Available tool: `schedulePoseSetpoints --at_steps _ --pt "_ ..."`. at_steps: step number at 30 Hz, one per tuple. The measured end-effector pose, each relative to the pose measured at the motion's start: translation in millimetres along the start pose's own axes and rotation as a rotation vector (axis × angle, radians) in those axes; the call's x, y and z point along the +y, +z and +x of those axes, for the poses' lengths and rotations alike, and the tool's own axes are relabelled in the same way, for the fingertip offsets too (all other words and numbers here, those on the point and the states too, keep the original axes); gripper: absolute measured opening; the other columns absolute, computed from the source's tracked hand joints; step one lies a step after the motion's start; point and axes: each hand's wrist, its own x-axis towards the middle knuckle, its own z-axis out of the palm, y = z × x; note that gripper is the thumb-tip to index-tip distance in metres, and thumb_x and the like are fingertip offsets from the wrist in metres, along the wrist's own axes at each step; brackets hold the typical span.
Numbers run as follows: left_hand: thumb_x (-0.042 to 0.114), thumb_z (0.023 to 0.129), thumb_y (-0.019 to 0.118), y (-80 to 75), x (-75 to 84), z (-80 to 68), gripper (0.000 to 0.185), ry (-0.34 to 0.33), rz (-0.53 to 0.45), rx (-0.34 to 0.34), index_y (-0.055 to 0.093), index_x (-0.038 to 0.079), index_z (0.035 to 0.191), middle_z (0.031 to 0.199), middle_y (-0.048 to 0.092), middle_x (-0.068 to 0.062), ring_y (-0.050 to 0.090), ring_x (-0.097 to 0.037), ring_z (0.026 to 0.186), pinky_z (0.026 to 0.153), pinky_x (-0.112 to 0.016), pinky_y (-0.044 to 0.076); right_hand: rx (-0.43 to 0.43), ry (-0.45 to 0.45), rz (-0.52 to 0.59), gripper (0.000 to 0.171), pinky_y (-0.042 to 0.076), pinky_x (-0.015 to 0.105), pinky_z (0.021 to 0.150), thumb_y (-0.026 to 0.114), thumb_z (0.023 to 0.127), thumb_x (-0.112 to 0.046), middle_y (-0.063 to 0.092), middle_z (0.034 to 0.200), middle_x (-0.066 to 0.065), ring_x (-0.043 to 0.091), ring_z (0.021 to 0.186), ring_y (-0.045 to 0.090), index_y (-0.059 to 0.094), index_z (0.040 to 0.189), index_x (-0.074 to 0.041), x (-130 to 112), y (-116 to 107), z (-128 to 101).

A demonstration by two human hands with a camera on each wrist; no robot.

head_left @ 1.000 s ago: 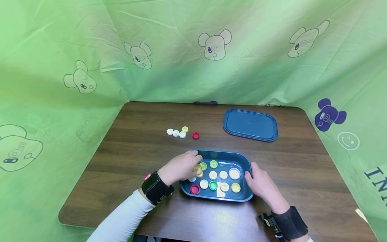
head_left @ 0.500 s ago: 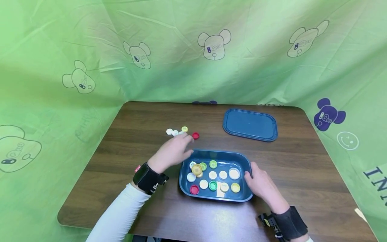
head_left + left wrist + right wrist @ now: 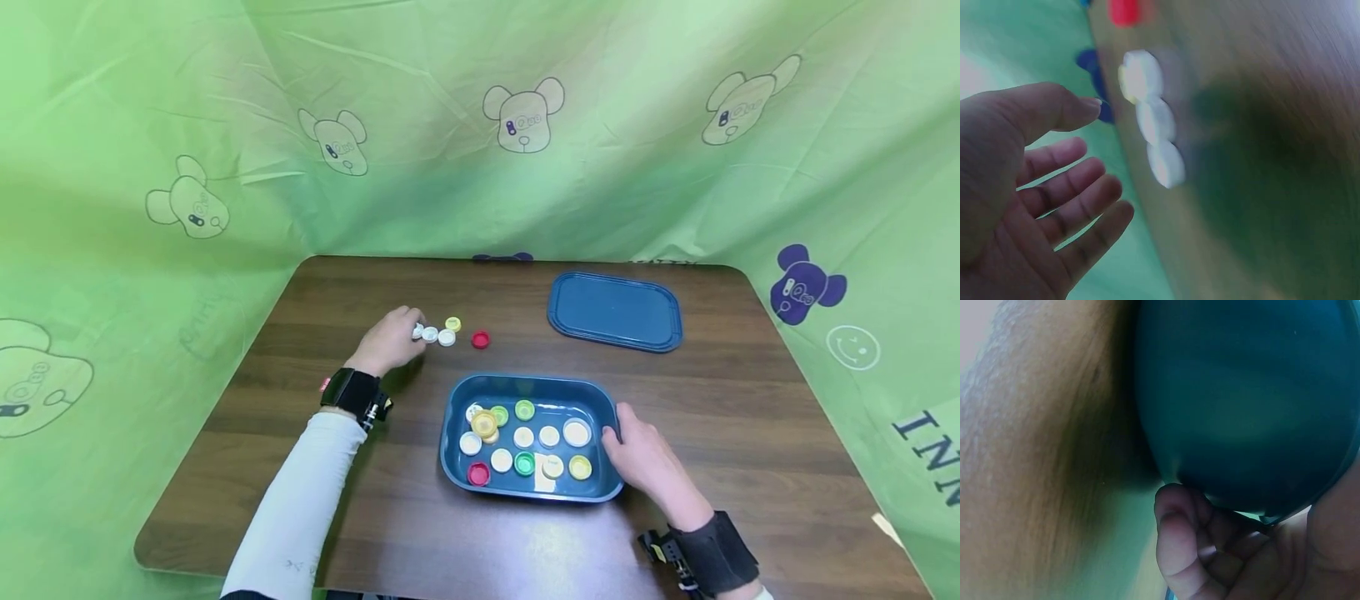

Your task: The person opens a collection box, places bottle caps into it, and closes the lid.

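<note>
While the tray served as the landmark, the scene read as follows.

Tray: a blue tray (image 3: 528,495) sat on the wooden table (image 3: 750,417), nearest the person, holding many bottle caps in white, yellow, green and red, laid in rough rows.

Right hand: the right hand (image 3: 637,454) gripped the tray's right end; in the right wrist view its fingers (image 3: 1175,540) curled under the tray wall, probably to keep the tray from sliding.

Left hand: the left hand (image 3: 390,340) was beyond the tray's far left corner, fingers spread and relaxed, clamped on nothing; in the left wrist view the palm (image 3: 1016,206) hovered just beside the loose caps without touching them.

Loose caps: three white caps (image 3: 431,333) lay in a touching row past the tray's far left edge, a yellow cap (image 3: 452,323) just behind them and a red cap (image 3: 480,339) slightly apart, closer to the tray's middle.

Lid: a blue lid (image 3: 615,310) lay flat beyond the tray's far right corner, well apart, seemingly set aside to leave the tray open.
</note>
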Motion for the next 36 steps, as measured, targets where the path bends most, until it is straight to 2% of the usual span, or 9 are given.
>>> schedulePoseSetpoints --at_steps 3,9,16,25,30,36 --pt "0.014 0.087 0.071 1.2 -11.0 5.2 0.037 -0.035 0.014 -0.009 0.063 -0.001 0.120 0.113 0.060 -0.015 0.056 -0.031 0.106 0.090 -0.047 0.049 0.000 -0.004 0.002 0.043 0.055 0.038 0.067 0.049 0.103 -0.018 0.060 0.113 0.026 0.025 0.083 0.061 0.040 0.136 0.007 0 0 0" --pt "0.015 0.089 0.070 2.8 -17.8 18.3 0.042 -0.094 0.051 -0.073 0.060 -0.003 0.126 0.121 0.057 -0.019 0.053 -0.035 0.116 0.098 -0.049 0.046 0.004 0.000 0.002 0.042 0.055 0.039 0.068 0.049 0.103 -0.018 0.061 0.114 0.027 0.024 0.083 0.061 0.040 0.136 0.007 1 0 1" --pt "0.015 0.089 0.068 9.1 -22.1 27.0 0.044 -0.119 0.066 -0.124 0.058 -0.002 0.129 0.124 0.056 -0.020 0.051 -0.036 0.119 0.101 -0.049 0.044 0.013 -0.005 -0.012 0.043 0.056 0.043 0.073 0.049 0.103 -0.018 0.060 0.117 0.029 0.026 0.087 0.061 0.040 0.137 0.008 1 2 0" --pt "0.017 0.091 0.069 16.6 -31.7 30.7 0.048 -0.139 0.070 -0.141 0.056 0.003 0.136 0.131 0.055 -0.020 0.050 -0.036 0.125 0.104 -0.050 0.043 0.008 0.003 0.005 0.042 0.055 0.038 0.068 0.050 0.103 -0.018 0.062 0.114 0.026 0.024 0.083 0.061 0.041 0.136 0.007 0 4 -1" --pt "0.014 0.090 0.069 17.9 -33.4 33.2 0.041 -0.096 0.073 -0.122 0.063 0.006 0.130 0.123 0.059 -0.019 0.055 -0.035 0.115 0.099 -0.049 0.046 0.008 0.007 0.018 0.042 0.056 0.038 0.068 0.050 0.103 -0.018 0.061 0.116 0.027 0.024 0.084 0.062 0.041 0.136 0.006 0 4 -1" --pt "0.012 0.088 0.070 12.2 -29.7 35.0 0.033 -0.089 0.063 -0.101 0.065 0.001 0.119 0.112 0.059 -0.017 0.056 -0.030 0.100 0.091 -0.044 0.048 0.010 0.010 0.021 0.040 0.053 0.034 0.064 0.050 0.103 -0.018 0.061 0.110 0.023 0.023 0.081 0.061 0.041 0.134 0.006 0 2 -1"
